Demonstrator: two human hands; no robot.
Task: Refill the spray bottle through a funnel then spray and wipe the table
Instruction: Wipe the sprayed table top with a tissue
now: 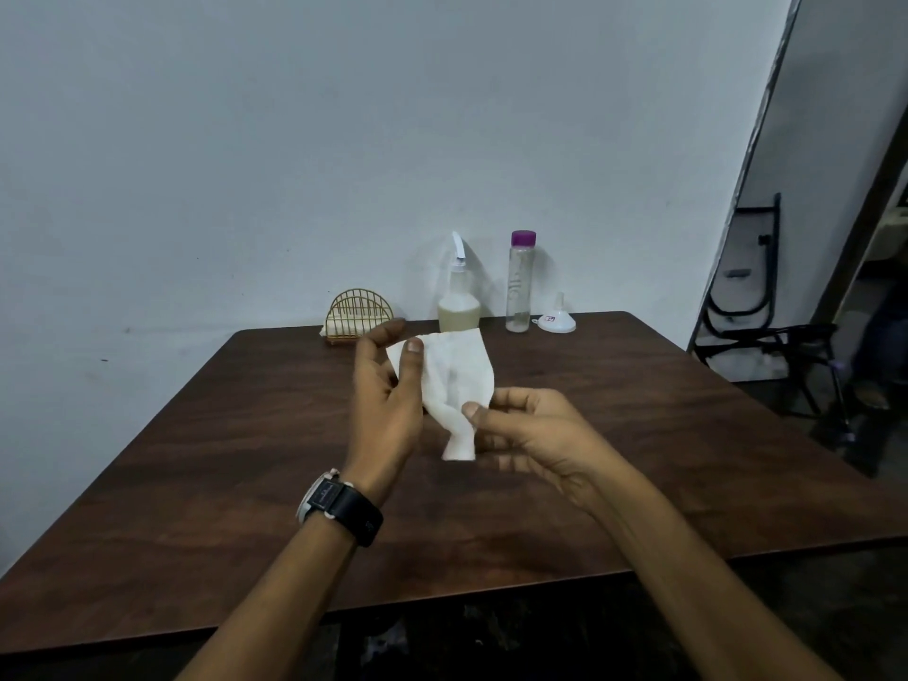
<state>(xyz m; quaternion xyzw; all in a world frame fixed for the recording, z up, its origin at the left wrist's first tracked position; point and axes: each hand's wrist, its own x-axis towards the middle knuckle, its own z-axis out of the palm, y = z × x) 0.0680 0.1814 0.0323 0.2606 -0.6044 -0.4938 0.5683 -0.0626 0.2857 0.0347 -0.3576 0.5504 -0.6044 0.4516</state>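
A white paper napkin [454, 380] hangs in the air above the middle of the dark wooden table [638, 435]. My left hand [385, 405], with a watch on its wrist, pinches the napkin's upper left edge. My right hand [530, 430] pinches its lower end. At the back of the table stands the spray bottle [458, 297], white nozzle on, with pale liquid in its lower part. To its right is a clear bottle [521, 282] with a purple cap, almost empty. A white funnel [556, 317] lies upside down beside that bottle.
A gold wire napkin holder [360, 314] with white napkins sits at the back left, near the wall. A folded black metal chair frame [766, 312] stands off the table's right side, by a doorway.
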